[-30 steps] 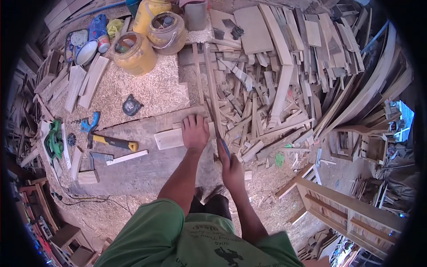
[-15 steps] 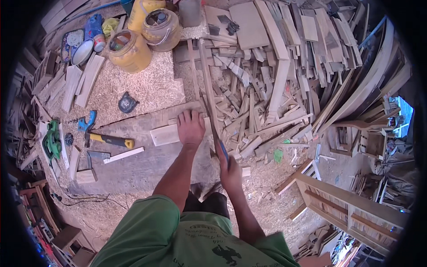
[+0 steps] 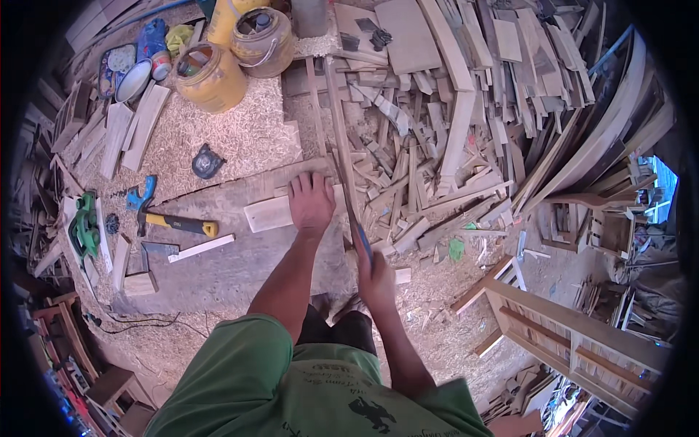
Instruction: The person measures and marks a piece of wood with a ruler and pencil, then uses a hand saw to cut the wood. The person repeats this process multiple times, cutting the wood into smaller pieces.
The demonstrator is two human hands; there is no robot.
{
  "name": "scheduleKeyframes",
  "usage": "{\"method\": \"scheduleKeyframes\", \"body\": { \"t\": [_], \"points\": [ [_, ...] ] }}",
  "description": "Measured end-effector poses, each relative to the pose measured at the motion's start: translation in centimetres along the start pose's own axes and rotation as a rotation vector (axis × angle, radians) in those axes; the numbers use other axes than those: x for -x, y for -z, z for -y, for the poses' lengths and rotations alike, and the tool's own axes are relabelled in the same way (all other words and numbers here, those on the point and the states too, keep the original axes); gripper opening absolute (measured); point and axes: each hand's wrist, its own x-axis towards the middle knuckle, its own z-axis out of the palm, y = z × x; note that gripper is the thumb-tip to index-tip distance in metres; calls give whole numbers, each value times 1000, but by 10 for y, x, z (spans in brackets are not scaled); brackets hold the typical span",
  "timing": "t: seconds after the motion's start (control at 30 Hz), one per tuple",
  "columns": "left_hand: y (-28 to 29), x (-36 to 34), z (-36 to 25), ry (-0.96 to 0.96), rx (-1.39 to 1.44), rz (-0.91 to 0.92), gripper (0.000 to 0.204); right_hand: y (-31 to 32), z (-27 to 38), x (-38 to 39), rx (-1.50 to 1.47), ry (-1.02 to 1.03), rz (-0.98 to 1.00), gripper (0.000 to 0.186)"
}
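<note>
While the left hand [image 3: 312, 202] is lying palm down on a pale wooden piece [image 3: 271, 215], fingers extending over its far side, the right hand [image 3: 376, 280] is closing around the blue handle of a saw [image 3: 365, 244]. The two hands are standing apart, the right one nearer the body. The pale piece is resting on the bench [image 3: 218, 284] beneath the left hand and is projecting to that hand's left and right. The saw's narrow blade is pointing away from the right hand, beside the piece's right end; whether its teeth are touching wood cannot be told. To the left of the left hand, a yellow-and-black hammer [image 3: 180, 223] is lying beyond a light strip [image 3: 202, 248]; a green power tool [image 3: 87, 226] is sitting farther left. Ahead and left of the left hand, a dark rounded object [image 3: 207, 162] is resting on wood shavings [image 3: 251, 138]. Wood offcuts [image 3: 408, 171] are heaping up ahead and right of the right hand.
</note>
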Motion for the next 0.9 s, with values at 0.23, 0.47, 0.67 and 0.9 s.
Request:
{"method": "scheduleKeyframes", "body": {
  "t": [0.23, 0.47, 0.67, 0.9],
  "points": [
    [0, 1, 11, 64, -17, 81, 31, 76, 38, 88, -6, -159, 136, 35],
    [2, -1, 3, 35, -12, 61, 32, 28, 7, 44, 83, -103, 98, 43],
    [3, 1, 10, 59, 26, 51, 29, 33, 44, 2, 23, -106, 135, 42],
    [5, -4, 11, 30, -4, 8, 29, 81, 44, 116, -24, -333, 147, 41]
  ]
}}
